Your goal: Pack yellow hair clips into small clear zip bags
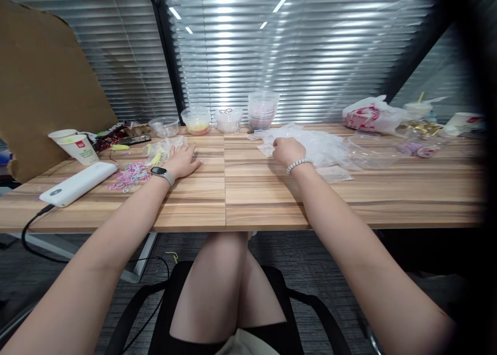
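Observation:
My left hand [181, 161] lies on the wooden table [248, 200] with its fingers spread, at the edge of a crumpled clear bag [165, 147] with yellow pieces. Just left of the wrist is a loose heap of small pink and purple bands [130, 176]. My right hand [288, 152] is at the left side of a pile of clear plastic bags [326, 147]. Its fingers are curled together, and whatever they may hold is too small or hidden to make out.
Clear tubs, including a yellow-filled one [196, 121] and a tall stack [263, 109], line the back edge. Paper cups [82, 149] and a white power bank [77, 184] with a cable sit left. A red-and-white bag [370, 116] and clear packaging lie right.

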Tool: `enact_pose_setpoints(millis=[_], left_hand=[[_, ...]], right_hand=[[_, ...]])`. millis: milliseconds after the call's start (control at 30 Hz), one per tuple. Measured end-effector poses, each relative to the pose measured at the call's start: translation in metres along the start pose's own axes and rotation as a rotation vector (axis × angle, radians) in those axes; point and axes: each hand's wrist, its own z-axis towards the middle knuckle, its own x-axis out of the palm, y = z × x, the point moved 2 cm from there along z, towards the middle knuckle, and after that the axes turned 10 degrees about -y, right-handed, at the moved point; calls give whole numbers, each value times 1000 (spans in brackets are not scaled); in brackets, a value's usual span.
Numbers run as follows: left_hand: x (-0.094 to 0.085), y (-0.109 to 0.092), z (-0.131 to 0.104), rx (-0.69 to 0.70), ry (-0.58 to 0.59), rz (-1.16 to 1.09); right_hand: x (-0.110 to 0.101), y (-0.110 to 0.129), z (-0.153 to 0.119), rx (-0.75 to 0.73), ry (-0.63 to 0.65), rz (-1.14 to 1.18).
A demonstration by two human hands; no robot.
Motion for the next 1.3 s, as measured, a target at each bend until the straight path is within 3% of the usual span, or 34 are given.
enact_pose_setpoints(millis=[233, 333, 400, 533, 667, 767, 900, 1067, 1300], left_hand=[[-8, -17, -1, 64, -71, -34], [-12, -29, -2, 114, -128, -65], [-15, -39, -3, 147, -155, -84], [-19, -59, -6, 214, -169, -91], [-24, -74, -10, 170, -254, -96], [-26, -79, -12, 104, -313, -127], [-23, -82, -14, 128, -278, -172], [-23, -85, -14, 175, -234, -244], [-34, -89, -15, 237, -323, -354]], right_hand=[[-25, 25, -13, -202, -345, 269], [-24, 39, -18, -257, -386, 507], [-16, 49, -18, -188, -317, 730], [6, 69, -22, 40, -53, 1250], [10, 79, -31, 51, 176, 1583], [6, 79, -34, 24, 271, 1701], [0, 81, -37, 43, 370, 1790], [3, 84, -38, 72, 369, 1733], [15, 85, -40, 75, 446, 1758]])
